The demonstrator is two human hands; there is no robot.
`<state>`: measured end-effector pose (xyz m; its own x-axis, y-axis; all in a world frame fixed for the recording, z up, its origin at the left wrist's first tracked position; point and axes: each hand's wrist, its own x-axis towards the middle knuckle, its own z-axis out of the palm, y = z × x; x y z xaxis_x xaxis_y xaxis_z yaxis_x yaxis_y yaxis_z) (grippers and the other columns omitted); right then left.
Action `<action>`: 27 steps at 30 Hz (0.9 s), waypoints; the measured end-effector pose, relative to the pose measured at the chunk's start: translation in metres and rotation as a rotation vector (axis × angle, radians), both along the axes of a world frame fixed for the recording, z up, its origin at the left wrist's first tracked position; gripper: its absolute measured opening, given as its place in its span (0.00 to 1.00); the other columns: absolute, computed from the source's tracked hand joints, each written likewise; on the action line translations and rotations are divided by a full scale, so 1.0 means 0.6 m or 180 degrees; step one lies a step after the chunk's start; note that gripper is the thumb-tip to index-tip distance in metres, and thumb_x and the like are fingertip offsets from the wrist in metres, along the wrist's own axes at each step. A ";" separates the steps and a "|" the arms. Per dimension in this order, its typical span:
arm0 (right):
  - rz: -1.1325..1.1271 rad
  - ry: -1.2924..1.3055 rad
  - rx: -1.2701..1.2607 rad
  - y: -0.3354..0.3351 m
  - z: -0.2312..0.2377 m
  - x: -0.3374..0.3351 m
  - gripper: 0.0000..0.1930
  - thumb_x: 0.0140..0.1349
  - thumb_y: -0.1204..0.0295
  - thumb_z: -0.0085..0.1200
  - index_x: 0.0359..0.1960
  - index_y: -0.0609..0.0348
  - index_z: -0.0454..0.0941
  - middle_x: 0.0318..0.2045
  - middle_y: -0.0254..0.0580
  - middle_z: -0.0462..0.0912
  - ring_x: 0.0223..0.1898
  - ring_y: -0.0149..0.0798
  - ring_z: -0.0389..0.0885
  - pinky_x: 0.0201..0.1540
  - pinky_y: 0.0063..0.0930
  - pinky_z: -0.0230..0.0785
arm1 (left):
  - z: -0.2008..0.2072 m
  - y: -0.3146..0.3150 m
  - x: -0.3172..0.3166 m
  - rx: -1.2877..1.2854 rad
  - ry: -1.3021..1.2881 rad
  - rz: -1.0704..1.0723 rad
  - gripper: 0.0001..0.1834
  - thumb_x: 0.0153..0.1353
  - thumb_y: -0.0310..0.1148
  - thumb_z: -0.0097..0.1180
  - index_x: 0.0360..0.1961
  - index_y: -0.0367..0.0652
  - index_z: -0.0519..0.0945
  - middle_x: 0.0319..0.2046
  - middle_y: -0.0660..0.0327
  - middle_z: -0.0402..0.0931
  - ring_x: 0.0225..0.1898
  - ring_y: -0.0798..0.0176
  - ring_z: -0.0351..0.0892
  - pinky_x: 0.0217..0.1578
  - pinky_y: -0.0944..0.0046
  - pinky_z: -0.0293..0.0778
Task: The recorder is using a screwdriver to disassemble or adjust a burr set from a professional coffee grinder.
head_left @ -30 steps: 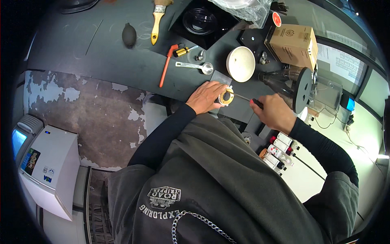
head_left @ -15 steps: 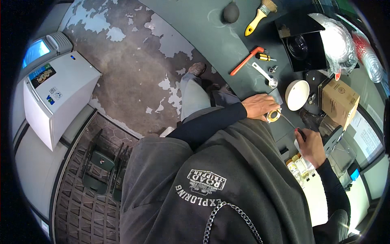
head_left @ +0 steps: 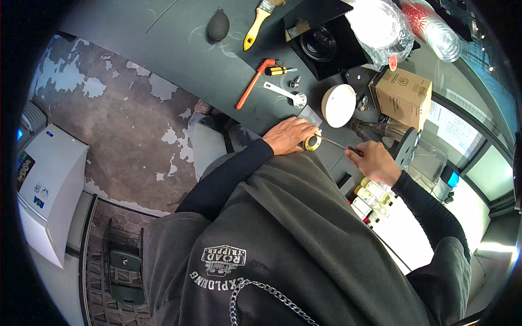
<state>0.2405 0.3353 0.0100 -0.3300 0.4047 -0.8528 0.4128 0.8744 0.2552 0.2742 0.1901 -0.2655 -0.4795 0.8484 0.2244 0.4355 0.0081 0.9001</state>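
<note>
My left grip's curled round this little round gold-and-white part, just my side of the cream round bowl, prob steadying it against the metal-shafted, dark-handled tool clenched in my right grip.

- A small, round, gold-coloured part, face up in the left hand.
- A thin metal-shafted tool, red-and-black handle in the right hand, slanting, from here, toward the part's rim.

On the table, a bowl sits between a measuring spoon and a cardboard box. A paintbrush lies right of a bulb blower.
</note>
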 end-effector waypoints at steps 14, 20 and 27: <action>-0.3681 -0.0576 -0.0526 0.049 0.001 -0.009 0.17 0.74 0.56 0.56 0.34 0.56 0.76 0.19 0.23 0.68 0.11 0.18 0.54 0.10 0.17 0.44 | 0.018 0.000 -0.003 -0.0284 0.0771 0.0395 0.40 0.54 0.44 0.74 0.65 0.41 0.73 0.65 0.56 0.71 0.72 0.56 0.63 0.75 0.52 0.55; -0.2766 -0.0319 -0.0724 0.058 0.001 0.012 0.12 0.69 0.63 0.57 0.35 0.59 0.76 0.22 0.27 0.71 0.15 0.20 0.58 0.14 0.21 0.47 | 0.003 0.014 -0.006 -0.0291 0.0753 0.0235 0.37 0.50 0.44 0.75 0.59 0.38 0.76 0.60 0.56 0.73 0.70 0.53 0.63 0.78 0.48 0.50; -0.2366 -0.0508 -0.0764 0.068 0.009 0.010 0.16 0.70 0.59 0.54 0.39 0.62 0.80 0.23 0.28 0.71 0.17 0.23 0.64 0.15 0.22 0.51 | 0.011 0.001 -0.016 -0.0118 0.0406 0.0012 0.43 0.48 0.39 0.76 0.65 0.39 0.70 0.59 0.53 0.72 0.69 0.53 0.65 0.77 0.48 0.51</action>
